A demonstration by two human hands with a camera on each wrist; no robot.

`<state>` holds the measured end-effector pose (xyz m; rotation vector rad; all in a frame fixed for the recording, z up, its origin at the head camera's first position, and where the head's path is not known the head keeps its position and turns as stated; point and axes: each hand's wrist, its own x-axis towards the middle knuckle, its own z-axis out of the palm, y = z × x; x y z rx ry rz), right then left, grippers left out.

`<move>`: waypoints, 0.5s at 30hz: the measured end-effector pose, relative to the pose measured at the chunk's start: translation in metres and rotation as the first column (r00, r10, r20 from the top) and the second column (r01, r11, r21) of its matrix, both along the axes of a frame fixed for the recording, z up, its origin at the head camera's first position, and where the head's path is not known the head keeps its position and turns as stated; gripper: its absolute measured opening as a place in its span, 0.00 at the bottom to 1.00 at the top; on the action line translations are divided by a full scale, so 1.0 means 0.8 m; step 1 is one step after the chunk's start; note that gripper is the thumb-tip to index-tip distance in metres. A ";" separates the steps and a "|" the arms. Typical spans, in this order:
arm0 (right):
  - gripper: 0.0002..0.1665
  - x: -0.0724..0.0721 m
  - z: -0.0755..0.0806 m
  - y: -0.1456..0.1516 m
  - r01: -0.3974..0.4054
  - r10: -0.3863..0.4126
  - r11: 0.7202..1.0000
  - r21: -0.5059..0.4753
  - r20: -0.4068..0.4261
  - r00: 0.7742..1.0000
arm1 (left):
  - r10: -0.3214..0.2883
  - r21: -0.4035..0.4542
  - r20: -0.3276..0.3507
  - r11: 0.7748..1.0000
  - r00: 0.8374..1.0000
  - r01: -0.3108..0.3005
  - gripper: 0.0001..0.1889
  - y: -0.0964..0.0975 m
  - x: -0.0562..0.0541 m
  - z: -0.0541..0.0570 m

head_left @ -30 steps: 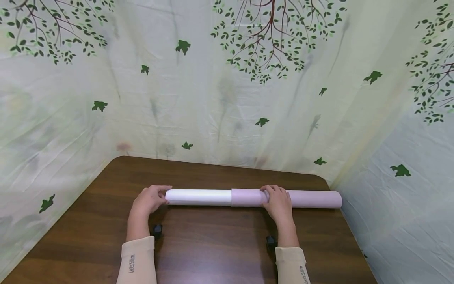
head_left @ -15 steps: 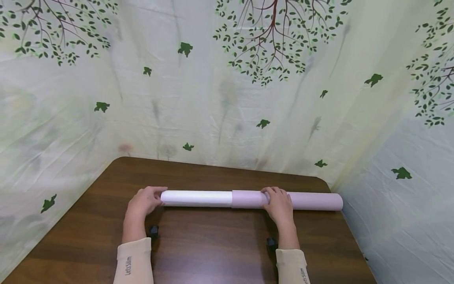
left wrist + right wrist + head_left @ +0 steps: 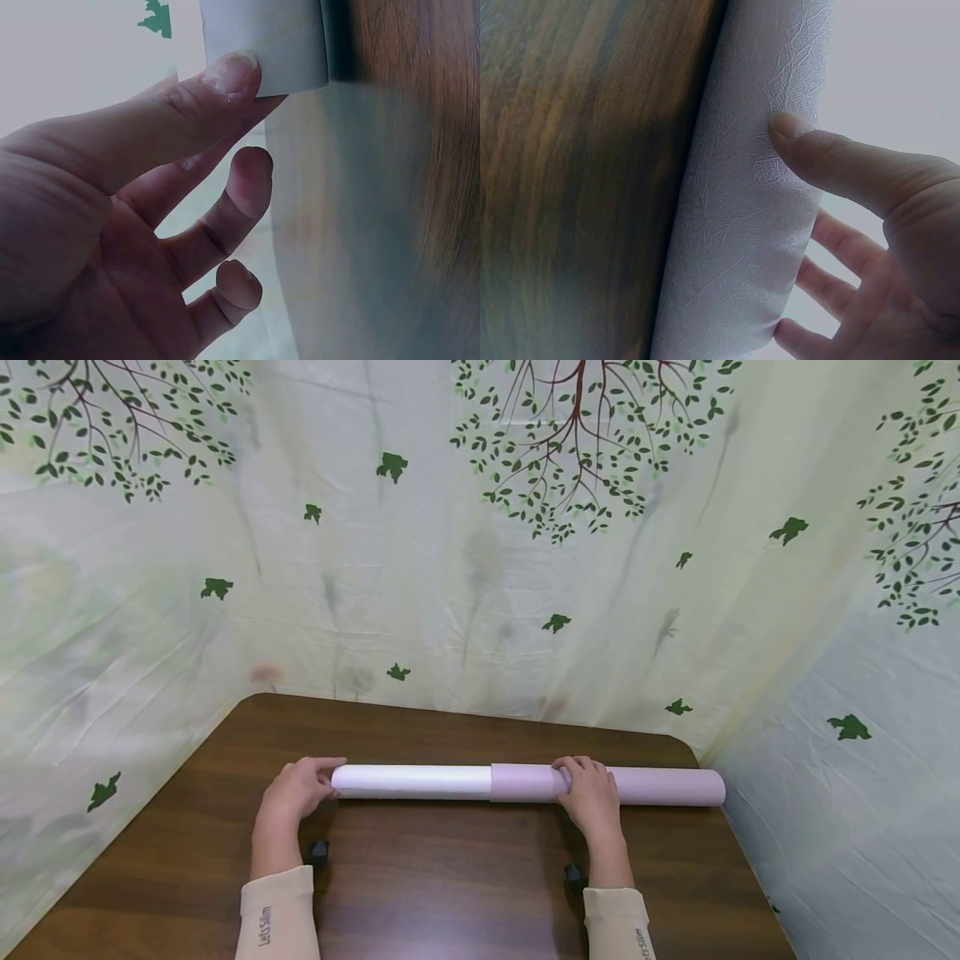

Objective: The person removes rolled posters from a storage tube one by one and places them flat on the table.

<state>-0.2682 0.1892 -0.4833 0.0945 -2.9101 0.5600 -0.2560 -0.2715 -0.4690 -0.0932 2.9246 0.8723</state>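
A long two-coloured roll lies crosswise on the brown wooden table (image 3: 420,860). Its left part is a smooth white tube (image 3: 412,782), its right part a wider pale pink roll (image 3: 671,786) that sleeves over the white one. My left hand (image 3: 294,789) pinches the white tube's left end between thumb and forefinger; the other fingers are loosely bent and touch nothing in the left wrist view. My right hand (image 3: 588,797) grips the pink roll from above near its middle. In the right wrist view its thumb (image 3: 829,157) lies on the creased pink surface, with fingers on the far side.
A pale curtain (image 3: 480,585) printed with green leaves and branches surrounds the table on the back and both sides. Small black devices (image 3: 319,853) sit at the inner side of both wrists. The pink roll's right end reaches the table's right edge.
My left hand has moved left with the white tube's end, and a longer stretch of white shows outside the pink roll. My right hand and the pink roll have barely moved.
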 end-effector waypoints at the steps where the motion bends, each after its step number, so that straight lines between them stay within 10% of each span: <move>1: 0.26 0.000 0.000 0.000 0.001 -0.001 1.000 0.002 0.001 1.000 | -0.003 -0.001 -0.002 1.000 1.000 0.003 0.29 -0.001 0.000 0.000; 15: 0.26 -0.002 -0.004 0.001 -0.002 0.002 1.000 -0.005 0.013 1.000 | 0.018 0.005 0.017 1.000 1.000 -0.018 0.30 -0.019 0.005 0.002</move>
